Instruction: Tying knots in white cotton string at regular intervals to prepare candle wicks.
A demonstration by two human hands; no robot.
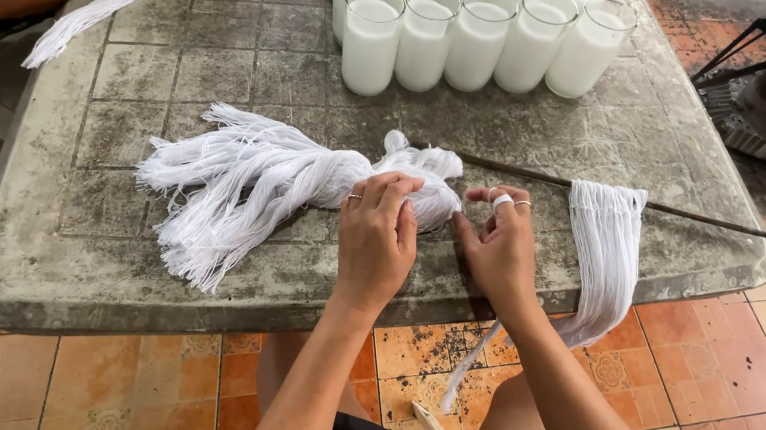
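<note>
The bundle of white cotton strands (276, 175) lies on the grey desk (83, 239), its loose ends fanned to the left, away from the working end, so they stay untangled. The left hand (376, 236) presses down on the bundle's knotted end, pinning it, while the right hand (501, 243) pinches a single strand with thread wound round one finger. A thin dark rod (687, 215) carries finished loops (607, 242) draped over the desk edge, and glass jars of white wax (474, 9) stand well apart at the rear.
</note>
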